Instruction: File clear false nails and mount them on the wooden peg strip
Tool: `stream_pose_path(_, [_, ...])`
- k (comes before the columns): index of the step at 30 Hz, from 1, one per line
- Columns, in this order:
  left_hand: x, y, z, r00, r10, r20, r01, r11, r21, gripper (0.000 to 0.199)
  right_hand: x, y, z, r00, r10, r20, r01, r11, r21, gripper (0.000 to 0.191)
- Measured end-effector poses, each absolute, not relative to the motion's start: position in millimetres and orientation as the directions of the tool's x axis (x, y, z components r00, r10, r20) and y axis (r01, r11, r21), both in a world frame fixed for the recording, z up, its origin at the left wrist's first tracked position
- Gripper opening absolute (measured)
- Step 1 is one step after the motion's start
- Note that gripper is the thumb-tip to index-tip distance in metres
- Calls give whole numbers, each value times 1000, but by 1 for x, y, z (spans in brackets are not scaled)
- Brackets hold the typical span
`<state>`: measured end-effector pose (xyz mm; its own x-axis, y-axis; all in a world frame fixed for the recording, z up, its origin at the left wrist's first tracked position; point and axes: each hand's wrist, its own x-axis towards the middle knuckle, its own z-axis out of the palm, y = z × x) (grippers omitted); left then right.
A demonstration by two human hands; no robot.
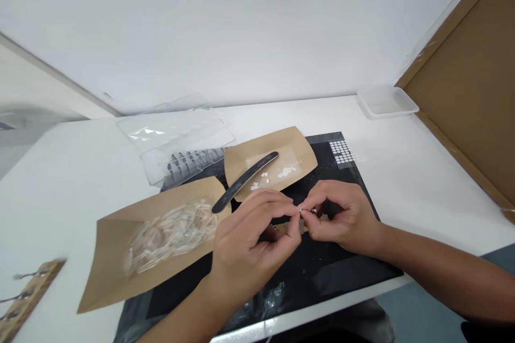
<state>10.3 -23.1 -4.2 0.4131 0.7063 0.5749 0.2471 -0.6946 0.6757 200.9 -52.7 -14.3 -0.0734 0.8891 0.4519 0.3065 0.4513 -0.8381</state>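
Observation:
My left hand (257,233) and my right hand (341,214) meet above a black mat (330,257). Thumb and forefinger of each are pinched together at the same spot. A tiny whitish bit shows between the fingertips, too small to name. Dark, shiny bits peek out by the right fingers. Below the hands lies a narrow wooden strip (286,226), mostly covered by them. Left of my left hand, a brown paper tray (115,236) holds a heap of clear nail tips (173,236). A black nail file (243,182) rests across this tray and a second one.
The second paper tray (295,142) contains small white pieces (286,172). A sheet of white oval stickers (341,152) lies at the mat's far right corner. Clear plastic sheets (177,131), a plastic box (388,102), a cardboard panel (466,75) and a wooden rack (34,292) surround the mat.

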Motion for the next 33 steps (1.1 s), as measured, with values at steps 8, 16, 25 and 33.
stream_pose_path(8, [9,-23,-1,415,704,576,266,-700,663,14,201,-54,-15,-72,910,409,254,414,-874,8])
stream_pose_path(16, [9,-24,2,406,717,567,290,-689,665,12,201,-55,-17,-81,904,420,241,427,-872,9])
stream_pose_path(25, [13,-28,-1,369,757,539,325,-649,688,10,196,-56,-16,-46,907,419,319,411,-854,10])
stream_pose_path(33, [17,-29,0,340,812,475,290,-571,768,11,195,-57,-15,-38,934,355,289,351,-891,12])
